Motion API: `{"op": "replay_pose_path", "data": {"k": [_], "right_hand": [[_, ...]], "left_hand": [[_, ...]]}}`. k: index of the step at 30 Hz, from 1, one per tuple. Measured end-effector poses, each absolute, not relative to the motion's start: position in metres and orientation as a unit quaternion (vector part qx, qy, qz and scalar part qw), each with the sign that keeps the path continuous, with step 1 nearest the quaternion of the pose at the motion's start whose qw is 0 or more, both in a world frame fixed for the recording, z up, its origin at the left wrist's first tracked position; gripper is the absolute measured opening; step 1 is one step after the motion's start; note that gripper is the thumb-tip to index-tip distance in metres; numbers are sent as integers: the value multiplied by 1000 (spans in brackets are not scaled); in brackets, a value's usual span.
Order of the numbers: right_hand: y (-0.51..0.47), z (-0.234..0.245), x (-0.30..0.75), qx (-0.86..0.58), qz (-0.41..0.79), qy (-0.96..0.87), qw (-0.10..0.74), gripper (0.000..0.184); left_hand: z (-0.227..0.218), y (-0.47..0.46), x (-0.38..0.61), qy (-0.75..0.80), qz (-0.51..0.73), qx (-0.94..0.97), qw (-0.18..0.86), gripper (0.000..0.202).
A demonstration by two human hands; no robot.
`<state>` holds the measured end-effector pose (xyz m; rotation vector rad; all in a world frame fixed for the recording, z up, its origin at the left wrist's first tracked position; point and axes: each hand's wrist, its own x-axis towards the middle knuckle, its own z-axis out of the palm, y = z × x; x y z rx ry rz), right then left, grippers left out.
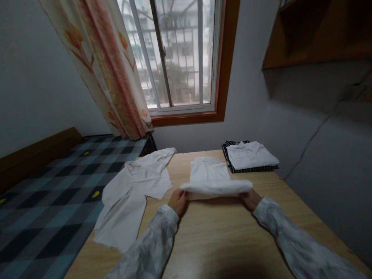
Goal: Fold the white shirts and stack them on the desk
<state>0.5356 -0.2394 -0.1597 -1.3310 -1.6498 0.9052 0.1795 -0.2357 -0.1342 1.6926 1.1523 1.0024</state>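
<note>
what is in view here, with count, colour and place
half-folded shirt: 1, white, table middle, near edge lifted
loose shirt: 1, white, table left, over edge
folded shirt: 1, white, table far right, on striped garment
striped garment: 1, dark, under folded shirt
table: 1, light wood, centre
bed cover: 1, checked blue-black, left
curtain: 1, orange patterned, by window
window: 1, brown frame, back wall
shelf: 1, brown, upper right
left hand: 1, gripping shirt's left end
right hand: 1, gripping shirt's right end
</note>
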Motion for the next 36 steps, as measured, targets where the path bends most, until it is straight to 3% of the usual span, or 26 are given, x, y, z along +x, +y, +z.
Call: {"op": "replay_pose_path", "data": {"k": [3,10,15,21,28,34,36], "right_hand": [[-238,-158,527,-531,359,-663,387,66],[-234,-171,522,-671,149,-647,330,74],[-236,-168,522,-670,119,-673,291,65],[-239,-177,533,-675,-3,-692,257,41],[-247,-182,542,-653,-46,-713,251,36],[-253,-155,530,-668,-84,-675,303,13],[-249,-139,521,-630,-103,-693,335,31]], "left_hand": [[-135,-222,190,510,417,614,434,66],[-142,-222,198,487,402,671,389,64],[-146,-223,201,496,390,698,338,42],[-147,-214,207,585,320,705,241,29],[-140,-219,204,619,208,748,119,38],[-114,-217,222,508,282,814,-2,62],[-107,-208,238,427,268,863,-6,62]]}}
